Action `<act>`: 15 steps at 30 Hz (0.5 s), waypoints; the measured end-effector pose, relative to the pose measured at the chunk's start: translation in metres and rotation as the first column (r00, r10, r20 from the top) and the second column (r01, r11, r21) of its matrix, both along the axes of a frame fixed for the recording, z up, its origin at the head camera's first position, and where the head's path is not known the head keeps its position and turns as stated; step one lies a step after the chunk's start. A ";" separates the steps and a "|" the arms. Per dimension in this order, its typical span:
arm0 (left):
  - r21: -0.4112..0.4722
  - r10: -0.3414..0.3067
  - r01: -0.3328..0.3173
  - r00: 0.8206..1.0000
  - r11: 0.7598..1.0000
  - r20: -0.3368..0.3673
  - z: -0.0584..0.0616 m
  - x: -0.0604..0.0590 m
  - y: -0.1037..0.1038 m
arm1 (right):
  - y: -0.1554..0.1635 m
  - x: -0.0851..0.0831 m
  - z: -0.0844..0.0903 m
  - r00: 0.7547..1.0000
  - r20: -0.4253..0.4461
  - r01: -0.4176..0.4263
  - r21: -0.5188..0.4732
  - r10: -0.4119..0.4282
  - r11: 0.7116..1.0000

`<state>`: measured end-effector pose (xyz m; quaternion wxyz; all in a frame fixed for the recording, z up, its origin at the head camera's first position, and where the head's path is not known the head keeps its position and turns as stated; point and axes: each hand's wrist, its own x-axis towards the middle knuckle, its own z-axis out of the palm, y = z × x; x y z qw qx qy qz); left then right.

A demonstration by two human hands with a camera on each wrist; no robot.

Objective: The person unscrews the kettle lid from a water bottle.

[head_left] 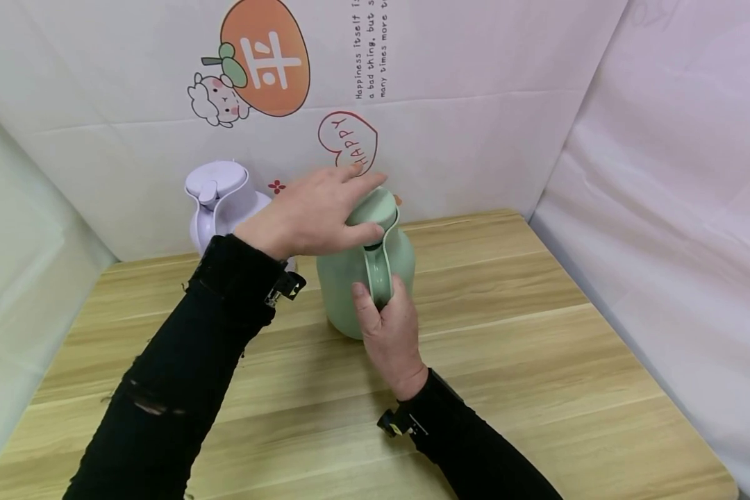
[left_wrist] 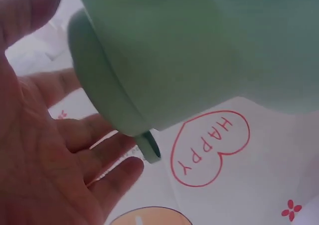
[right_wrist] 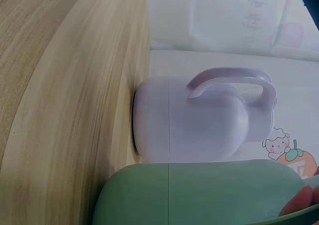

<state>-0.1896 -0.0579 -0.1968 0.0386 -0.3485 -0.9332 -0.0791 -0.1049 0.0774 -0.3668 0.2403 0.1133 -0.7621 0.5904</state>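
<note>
Gripping green jug (head_left: 342, 295) by handle (head_left: 380, 276) with right hand (head_left: 392, 338), with left hand (head_left: 315, 212) spread loose at lid (head_left: 378, 207) — might tip it over if pressing off-centre

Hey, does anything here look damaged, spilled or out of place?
The black left sleeve: a pale patch on the forearm looks like a tear, breaking the dark fabric. I see no spill, and neither the green jug nor the lilac jug looks damaged.
</note>
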 end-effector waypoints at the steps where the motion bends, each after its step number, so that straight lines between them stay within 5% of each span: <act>1: -0.007 -0.011 0.011 1.000 1.000 0.013 0.000 -0.001 0.000 | 0.000 0.000 0.000 1.000 0.001 0.003 0.002 -0.003 1.000; 15: -0.033 -0.014 0.015 0.999 0.999 0.044 -0.003 -0.006 0.001 | 0.000 0.000 0.000 1.000 -0.004 0.009 0.014 -0.009 1.000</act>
